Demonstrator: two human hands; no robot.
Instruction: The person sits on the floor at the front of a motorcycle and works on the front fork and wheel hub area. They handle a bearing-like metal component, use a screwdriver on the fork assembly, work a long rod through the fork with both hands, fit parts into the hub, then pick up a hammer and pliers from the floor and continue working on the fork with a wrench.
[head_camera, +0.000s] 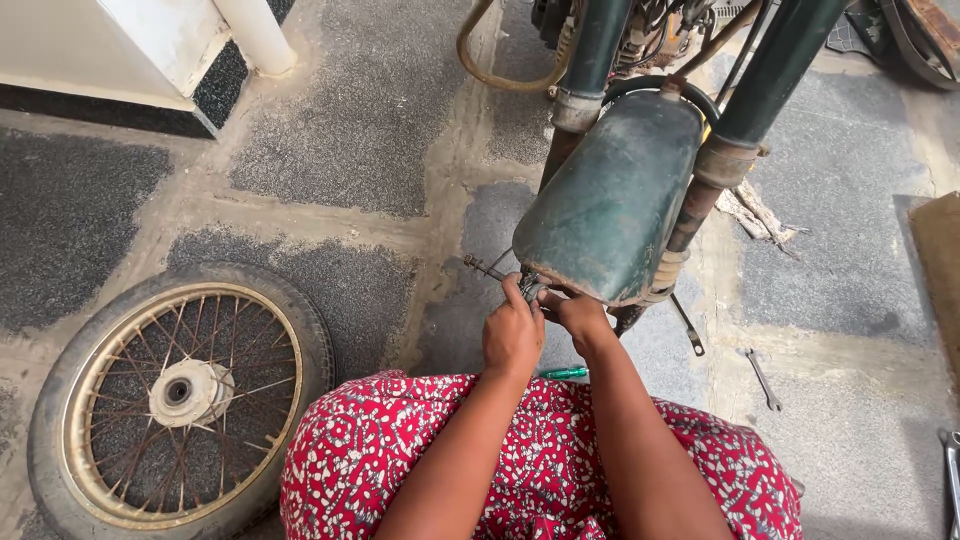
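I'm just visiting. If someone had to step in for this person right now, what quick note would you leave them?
Left hand: closed around the axle rod at the bottom of the motorcycle fork.
Right hand: gripping a small part under the green front mudguard; which part is hidden.
Done: the spoked front wheel is off and lies flat on the floor to the left.
Nearby: green-handled screwdriver by the lap, spanner on the floor to the right.
Left: the axle is not yet out of the fork.
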